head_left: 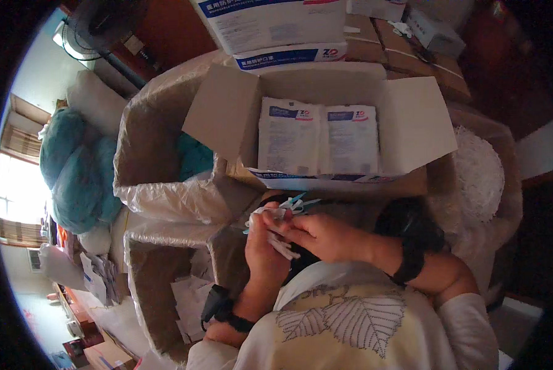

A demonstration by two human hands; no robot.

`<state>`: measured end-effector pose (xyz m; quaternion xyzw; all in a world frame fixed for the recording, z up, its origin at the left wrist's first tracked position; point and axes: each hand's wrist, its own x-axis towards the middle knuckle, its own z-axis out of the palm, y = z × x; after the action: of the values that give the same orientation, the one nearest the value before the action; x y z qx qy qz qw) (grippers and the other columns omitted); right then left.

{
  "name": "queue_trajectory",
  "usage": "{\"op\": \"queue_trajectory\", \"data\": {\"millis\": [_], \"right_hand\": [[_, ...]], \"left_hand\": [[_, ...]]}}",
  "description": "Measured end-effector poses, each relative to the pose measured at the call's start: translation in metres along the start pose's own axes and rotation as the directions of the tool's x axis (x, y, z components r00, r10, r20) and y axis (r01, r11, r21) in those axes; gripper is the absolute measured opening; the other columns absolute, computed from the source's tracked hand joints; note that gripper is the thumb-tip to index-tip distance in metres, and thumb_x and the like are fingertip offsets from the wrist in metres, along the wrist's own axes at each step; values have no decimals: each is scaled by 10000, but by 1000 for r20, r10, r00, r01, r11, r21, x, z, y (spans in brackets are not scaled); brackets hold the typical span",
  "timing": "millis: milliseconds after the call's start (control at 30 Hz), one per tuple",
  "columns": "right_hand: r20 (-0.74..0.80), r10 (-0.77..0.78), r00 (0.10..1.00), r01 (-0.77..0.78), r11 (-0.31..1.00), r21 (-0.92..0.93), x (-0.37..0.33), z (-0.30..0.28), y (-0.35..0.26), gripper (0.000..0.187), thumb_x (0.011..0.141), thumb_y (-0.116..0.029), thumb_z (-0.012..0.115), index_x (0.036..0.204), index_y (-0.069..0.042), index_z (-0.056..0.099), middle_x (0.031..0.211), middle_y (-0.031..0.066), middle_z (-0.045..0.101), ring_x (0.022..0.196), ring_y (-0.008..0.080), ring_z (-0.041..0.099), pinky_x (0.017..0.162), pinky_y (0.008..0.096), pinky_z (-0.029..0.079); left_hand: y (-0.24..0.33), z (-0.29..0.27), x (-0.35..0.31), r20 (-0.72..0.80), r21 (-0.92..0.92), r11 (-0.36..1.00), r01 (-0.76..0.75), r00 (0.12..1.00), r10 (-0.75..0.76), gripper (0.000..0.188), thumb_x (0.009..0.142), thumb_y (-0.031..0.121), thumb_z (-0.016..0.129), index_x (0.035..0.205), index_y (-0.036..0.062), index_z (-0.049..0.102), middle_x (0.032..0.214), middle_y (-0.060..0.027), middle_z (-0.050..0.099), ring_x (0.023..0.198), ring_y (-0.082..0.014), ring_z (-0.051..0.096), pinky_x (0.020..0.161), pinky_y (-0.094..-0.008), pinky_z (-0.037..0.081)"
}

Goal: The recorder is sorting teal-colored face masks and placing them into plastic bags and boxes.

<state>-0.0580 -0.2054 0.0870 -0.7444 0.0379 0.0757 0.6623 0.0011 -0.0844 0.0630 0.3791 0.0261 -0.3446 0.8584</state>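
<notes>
We find, at frame centre, the left hand [264,253] and right hand [325,235] closed on a bundle of slim white and light-blue strips [296,202], below an open white cardboard box [319,80] showing 2 white rectangular packets [288,145], and advise light, even finger pressure to align ends.

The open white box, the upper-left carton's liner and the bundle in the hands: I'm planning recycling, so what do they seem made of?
Open white box: likely matte cardboard, given its stiff, creased flaps.
Liner: probably glossy plastic film; it wrinkles and catches light.
Bundle: perhaps matte fabric, from its loose white and blue strips; too small to confirm.
</notes>
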Motion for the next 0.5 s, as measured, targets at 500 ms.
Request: {"op": "queue_trajectory", "data": {"millis": [500], "right_hand": [[518, -15, 855, 201, 931, -304, -74, -13, -27, 225, 873, -208, 416, 801, 0, 464, 790, 181, 529, 765, 327, 538, 660, 399, 426]], "left_hand": [[49, 11, -53, 192, 388, 758, 524, 759, -622, 425, 921, 331, 330, 590, 67, 362, 699, -70, 444, 519, -128, 354, 482, -257, 310]]}}
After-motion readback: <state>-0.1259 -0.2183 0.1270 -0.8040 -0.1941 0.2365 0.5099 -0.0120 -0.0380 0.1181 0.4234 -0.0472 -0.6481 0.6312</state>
